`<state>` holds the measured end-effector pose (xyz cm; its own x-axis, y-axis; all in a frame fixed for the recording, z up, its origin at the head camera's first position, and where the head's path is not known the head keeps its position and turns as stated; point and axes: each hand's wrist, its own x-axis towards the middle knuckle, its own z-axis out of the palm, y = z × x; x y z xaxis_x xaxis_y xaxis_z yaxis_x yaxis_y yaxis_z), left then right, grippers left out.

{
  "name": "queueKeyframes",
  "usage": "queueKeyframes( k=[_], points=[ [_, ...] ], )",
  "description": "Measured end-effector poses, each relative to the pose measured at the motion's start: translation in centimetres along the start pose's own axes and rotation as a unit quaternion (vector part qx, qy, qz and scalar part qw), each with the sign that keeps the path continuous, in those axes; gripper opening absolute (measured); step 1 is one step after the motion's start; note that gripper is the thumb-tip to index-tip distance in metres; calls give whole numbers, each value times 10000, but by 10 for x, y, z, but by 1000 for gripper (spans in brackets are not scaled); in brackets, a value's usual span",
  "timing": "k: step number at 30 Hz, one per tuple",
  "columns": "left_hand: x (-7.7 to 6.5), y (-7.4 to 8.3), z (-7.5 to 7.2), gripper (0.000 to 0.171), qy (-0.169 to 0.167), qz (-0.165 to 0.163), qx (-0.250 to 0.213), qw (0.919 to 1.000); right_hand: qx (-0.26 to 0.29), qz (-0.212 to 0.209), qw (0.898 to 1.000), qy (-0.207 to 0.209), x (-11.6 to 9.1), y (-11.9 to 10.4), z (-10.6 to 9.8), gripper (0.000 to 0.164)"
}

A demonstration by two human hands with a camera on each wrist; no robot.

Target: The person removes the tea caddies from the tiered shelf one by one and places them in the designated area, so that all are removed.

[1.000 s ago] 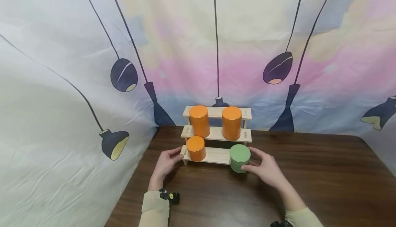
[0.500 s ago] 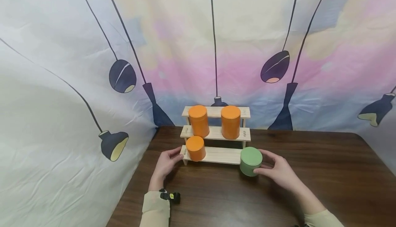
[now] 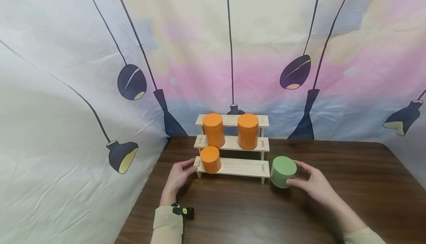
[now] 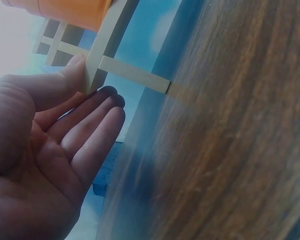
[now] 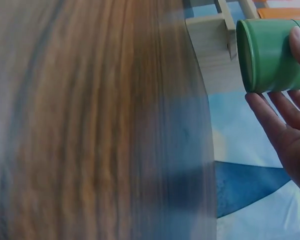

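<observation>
My right hand (image 3: 314,183) grips a short green lidded tin (image 3: 283,172) between thumb and fingers, just beyond the right end of a three-tier wooden display shelf (image 3: 243,166). In the right wrist view, a gap shows between the base of the green tin (image 5: 272,55) and the tabletop. My left hand (image 3: 178,175) pinches the left end of the lowest tier; the left wrist view shows the thumb against the board end (image 4: 95,70). A short orange tin (image 3: 210,159) stands on that tier's left. Two taller orange tins, one left (image 3: 214,131) and one right (image 3: 247,132), stand on the middle tier.
The shelf stands on a dark brown wooden table (image 3: 233,210) near its back edge. Behind it hangs a pastel cloth (image 3: 259,70) printed with dark lamps, and pale cloth (image 3: 60,125) covers the left side. A black strap with a small camera (image 3: 183,211) sits on the left wrist.
The right hand has carried the green tin rightward, from in front of the lowest tier's right end to beyond it, uncovering that end. The left hand has stayed at the shelf's left end.
</observation>
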<state>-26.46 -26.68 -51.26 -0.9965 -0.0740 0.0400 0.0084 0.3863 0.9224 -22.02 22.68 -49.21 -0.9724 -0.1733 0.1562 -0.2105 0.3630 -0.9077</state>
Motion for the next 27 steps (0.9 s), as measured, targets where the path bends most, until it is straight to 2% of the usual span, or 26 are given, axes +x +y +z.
queueKeyframes(
  k=[6, 12, 17, 27],
  points=[
    [1, -3, 0, 44, -10, -6, 69, 10000, -268, 217, 9994, 82, 5, 5, -7, 85],
    [1, -1, -1, 44, -12, 86, 165, 9998, -386, 401, 9984, 25, 12, 10, -10, 89],
    [0, 2, -1, 43, -32, 135, 119, 9998, -700, 636, 9955, -29, 17, 15, -12, 96],
    [-1, 2, -1, 43, -50, 134, 36, 9999, -680, 590, 9959, 61, 32, 26, -8, 94]
  ],
)
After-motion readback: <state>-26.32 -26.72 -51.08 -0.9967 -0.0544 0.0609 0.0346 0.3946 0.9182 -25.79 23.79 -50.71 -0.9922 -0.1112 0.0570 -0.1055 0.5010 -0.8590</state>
